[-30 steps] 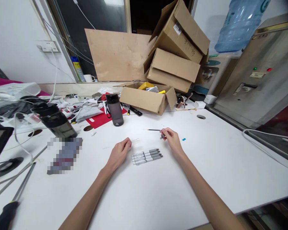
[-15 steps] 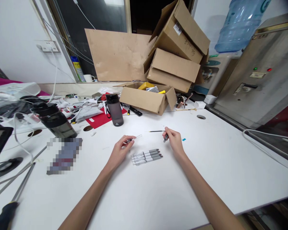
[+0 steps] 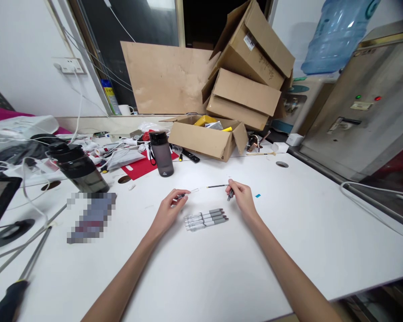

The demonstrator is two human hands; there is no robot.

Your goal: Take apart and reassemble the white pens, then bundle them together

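My left hand (image 3: 173, 205) is closed on a pen part (image 3: 194, 191), whose clear end points right. Opposite it, my right hand (image 3: 239, 193) pinches the right end of a thin dark refill (image 3: 216, 186). A dark grey grip piece (image 3: 230, 195) is also held in the right fingers. The refill's left tip is near the clear end of the pen part, with a small gap visible. Between and below my hands, several grey and white pens (image 3: 206, 219) lie side by side on the white table (image 3: 201, 273).
A dark bottle (image 3: 161, 154) stands behind my left hand, near an open cardboard box (image 3: 201, 139). Another bottle (image 3: 79, 167) leans at the left beside cables. A screwdriver (image 3: 11, 295) lies front left. A small blue piece (image 3: 258, 195) is right of my right hand.
My right hand has moved slightly left and down with the refill, bringing the tip closer to the pen part. The left hand has hardly moved.
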